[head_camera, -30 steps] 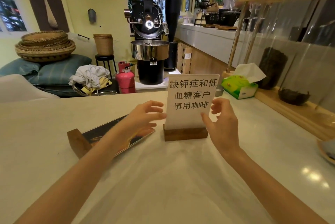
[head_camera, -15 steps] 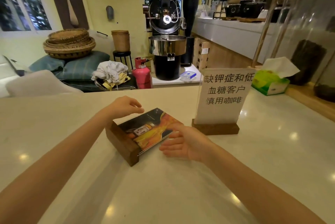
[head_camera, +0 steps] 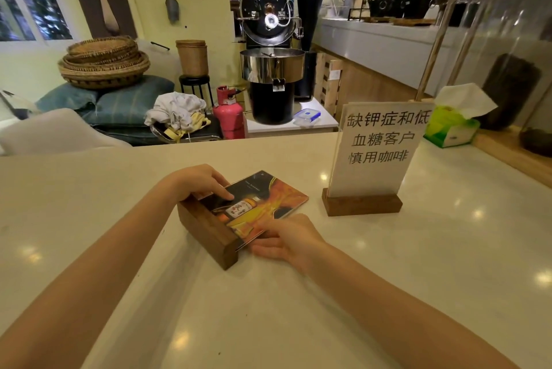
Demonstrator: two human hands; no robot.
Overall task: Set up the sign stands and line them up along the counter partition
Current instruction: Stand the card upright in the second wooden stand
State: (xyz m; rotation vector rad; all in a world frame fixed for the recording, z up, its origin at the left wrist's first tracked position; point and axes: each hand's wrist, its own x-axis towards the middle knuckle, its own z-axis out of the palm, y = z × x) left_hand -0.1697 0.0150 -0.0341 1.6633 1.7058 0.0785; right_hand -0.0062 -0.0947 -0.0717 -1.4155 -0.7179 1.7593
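A sign stand with an orange and black picture card (head_camera: 268, 204) lies flat on the white counter (head_camera: 418, 264), its dark wooden base (head_camera: 209, 234) turned toward me. My left hand (head_camera: 200, 182) rests on the far end of the base, fingertips on the card. My right hand (head_camera: 286, 238) holds the card's near edge beside the base. A second stand (head_camera: 379, 147) is upright to the right: a white card with Chinese writing in a wooden base (head_camera: 363, 204). No hand touches the upright stand.
A green tissue box (head_camera: 451, 129) sits at the right by the wooden partition ledge (head_camera: 513, 153) with its glass panel. Beyond the counter's far edge are a coffee roaster (head_camera: 271, 49), a red gas cylinder (head_camera: 230, 114) and stacked baskets (head_camera: 104, 62).
Both hands left the upright white sign and moved left to the sign lying flat. They now grip its base and card. The view has turned left.
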